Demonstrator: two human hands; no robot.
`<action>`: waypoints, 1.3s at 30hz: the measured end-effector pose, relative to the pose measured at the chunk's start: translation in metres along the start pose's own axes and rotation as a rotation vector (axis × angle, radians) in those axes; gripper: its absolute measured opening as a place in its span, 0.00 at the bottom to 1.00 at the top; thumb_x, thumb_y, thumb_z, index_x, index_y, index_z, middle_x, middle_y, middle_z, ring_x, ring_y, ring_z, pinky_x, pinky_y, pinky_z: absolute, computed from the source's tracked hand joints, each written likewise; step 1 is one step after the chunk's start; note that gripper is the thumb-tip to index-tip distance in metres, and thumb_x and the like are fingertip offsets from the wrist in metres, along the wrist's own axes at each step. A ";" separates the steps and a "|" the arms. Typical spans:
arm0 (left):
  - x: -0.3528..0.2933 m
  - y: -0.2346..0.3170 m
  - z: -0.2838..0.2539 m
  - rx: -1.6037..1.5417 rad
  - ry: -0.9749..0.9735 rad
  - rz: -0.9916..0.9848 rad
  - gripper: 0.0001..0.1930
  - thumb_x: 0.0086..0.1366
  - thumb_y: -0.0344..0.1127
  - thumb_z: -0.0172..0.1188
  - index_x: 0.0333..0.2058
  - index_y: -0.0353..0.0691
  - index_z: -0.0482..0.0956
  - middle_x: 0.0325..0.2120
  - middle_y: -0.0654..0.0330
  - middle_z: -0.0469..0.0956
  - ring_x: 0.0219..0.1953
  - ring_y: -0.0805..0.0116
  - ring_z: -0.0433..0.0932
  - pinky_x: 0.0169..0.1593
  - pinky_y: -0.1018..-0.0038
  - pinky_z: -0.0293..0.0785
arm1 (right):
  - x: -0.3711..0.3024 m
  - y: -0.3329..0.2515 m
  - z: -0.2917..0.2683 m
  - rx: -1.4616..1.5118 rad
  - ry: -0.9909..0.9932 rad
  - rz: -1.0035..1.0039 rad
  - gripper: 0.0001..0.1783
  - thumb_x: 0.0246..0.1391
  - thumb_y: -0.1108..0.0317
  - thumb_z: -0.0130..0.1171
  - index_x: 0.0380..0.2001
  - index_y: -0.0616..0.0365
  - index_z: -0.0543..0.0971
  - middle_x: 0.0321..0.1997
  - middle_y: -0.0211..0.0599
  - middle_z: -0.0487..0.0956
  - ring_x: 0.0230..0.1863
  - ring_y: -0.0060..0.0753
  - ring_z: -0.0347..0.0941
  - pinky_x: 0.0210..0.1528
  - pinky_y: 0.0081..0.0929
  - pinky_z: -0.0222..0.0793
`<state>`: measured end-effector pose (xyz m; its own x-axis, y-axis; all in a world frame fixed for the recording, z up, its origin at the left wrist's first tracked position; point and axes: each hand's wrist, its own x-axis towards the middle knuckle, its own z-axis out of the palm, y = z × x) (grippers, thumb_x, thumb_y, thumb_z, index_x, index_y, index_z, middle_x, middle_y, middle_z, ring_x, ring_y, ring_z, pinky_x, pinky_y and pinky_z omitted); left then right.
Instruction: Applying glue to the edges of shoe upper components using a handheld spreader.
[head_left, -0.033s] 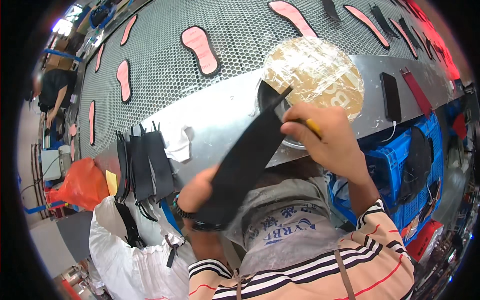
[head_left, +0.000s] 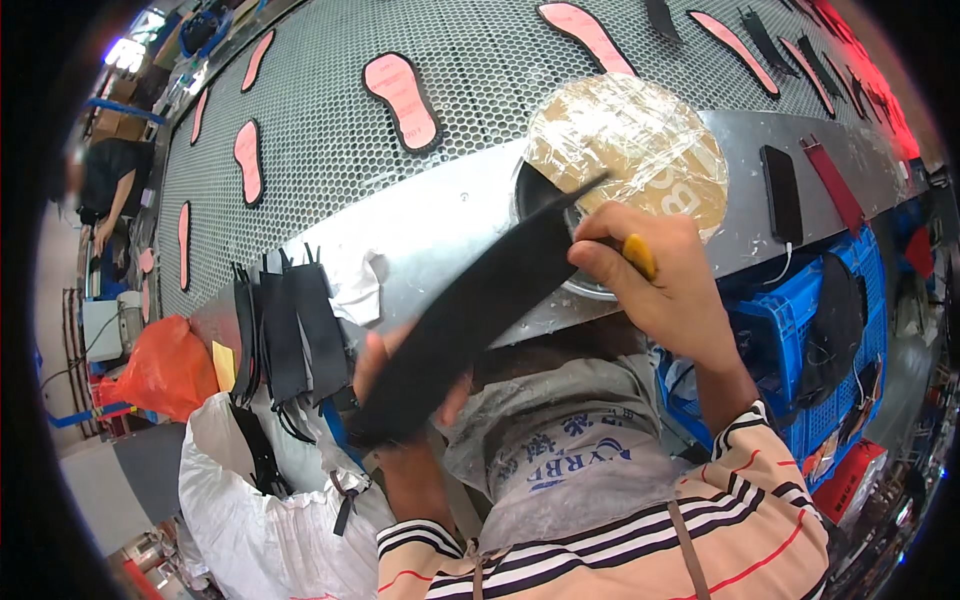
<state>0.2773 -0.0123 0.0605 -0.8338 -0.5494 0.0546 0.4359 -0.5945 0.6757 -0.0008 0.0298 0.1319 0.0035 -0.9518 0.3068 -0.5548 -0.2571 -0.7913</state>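
A long black strip (head_left: 478,300) with a matte face, a broad lower end and a narrow tab at the top is held slantwise over the smooth sheet-metal ledge (head_left: 430,220), in front of a round cardboard lid (head_left: 640,135) covered in crinkled clear tape. Beyond, pink-faced, black-edged insoles (head_left: 402,100) are spread on honeycomb mesh (head_left: 320,130); at the left, flat black pieces (head_left: 283,335) are draped beside a crumpled white cloth (head_left: 358,290).

Since the earlier frame, the strip's lower end has been swung leftward, and more of the yellow handle (head_left: 638,257) is exposed. The handle is gripped in the right hand (head_left: 668,288), whose thumb and forefinger are brought together at the strip's upper right edge. The left hand (head_left: 372,362) is mostly hidden behind the strip, digits showing at both edges; how far it is closed cannot be told.
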 end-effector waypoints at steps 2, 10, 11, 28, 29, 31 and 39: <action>0.005 -0.028 -0.017 -0.261 -0.033 0.238 0.37 0.67 0.57 0.48 0.62 0.29 0.66 0.32 0.50 0.78 0.36 0.59 0.78 0.29 0.69 0.77 | -0.001 -0.003 0.010 0.117 0.081 0.004 0.09 0.61 0.65 0.62 0.33 0.59 0.78 0.18 0.42 0.75 0.18 0.44 0.73 0.23 0.33 0.64; 0.067 -0.028 0.043 0.230 0.526 0.458 0.14 0.69 0.35 0.56 0.48 0.31 0.75 0.39 0.53 0.81 0.36 0.63 0.80 0.30 0.68 0.76 | -0.008 -0.004 0.008 0.214 -0.119 0.057 0.12 0.64 0.64 0.59 0.29 0.61 0.78 0.21 0.36 0.77 0.20 0.31 0.72 0.25 0.25 0.65; 0.065 -0.026 0.048 0.234 0.576 0.489 0.12 0.70 0.33 0.55 0.46 0.31 0.75 0.37 0.53 0.81 0.34 0.63 0.80 0.30 0.68 0.76 | -0.009 0.002 0.002 0.228 -0.136 0.081 0.13 0.64 0.63 0.59 0.30 0.62 0.79 0.23 0.36 0.78 0.22 0.27 0.72 0.26 0.23 0.66; 0.042 -0.049 0.026 0.240 0.911 0.398 0.17 0.67 0.27 0.58 0.54 0.33 0.71 0.37 0.55 0.80 0.33 0.66 0.80 0.34 0.69 0.80 | -0.018 0.042 0.017 -0.243 0.051 -0.065 0.06 0.52 0.69 0.69 0.32 0.59 0.84 0.32 0.36 0.83 0.32 0.38 0.75 0.36 0.32 0.69; 0.043 -0.048 0.027 0.245 0.904 0.396 0.19 0.67 0.27 0.58 0.56 0.33 0.70 0.38 0.55 0.80 0.33 0.66 0.80 0.35 0.69 0.80 | -0.018 0.043 0.018 -0.193 0.084 -0.047 0.06 0.52 0.70 0.69 0.33 0.60 0.84 0.31 0.36 0.83 0.32 0.36 0.74 0.36 0.31 0.69; 0.046 -0.042 0.032 0.278 0.873 0.394 0.21 0.67 0.26 0.58 0.58 0.33 0.67 0.38 0.54 0.79 0.33 0.66 0.79 0.35 0.69 0.80 | -0.018 0.045 0.018 -0.099 0.151 -0.018 0.06 0.52 0.73 0.68 0.34 0.61 0.85 0.30 0.35 0.83 0.32 0.33 0.74 0.36 0.28 0.68; 0.034 -0.055 0.018 0.284 1.046 0.373 0.13 0.64 0.26 0.62 0.47 0.29 0.78 0.37 0.58 0.80 0.36 0.69 0.79 0.41 0.71 0.77 | -0.024 0.027 0.013 0.162 0.231 0.061 0.06 0.55 0.71 0.67 0.33 0.62 0.84 0.30 0.41 0.82 0.29 0.36 0.76 0.33 0.28 0.69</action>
<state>0.2191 0.0126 0.0385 0.0790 -0.9619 -0.2619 0.3941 -0.2112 0.8945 -0.0054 0.0439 0.0962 -0.2262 -0.9076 0.3537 -0.4083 -0.2414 -0.8804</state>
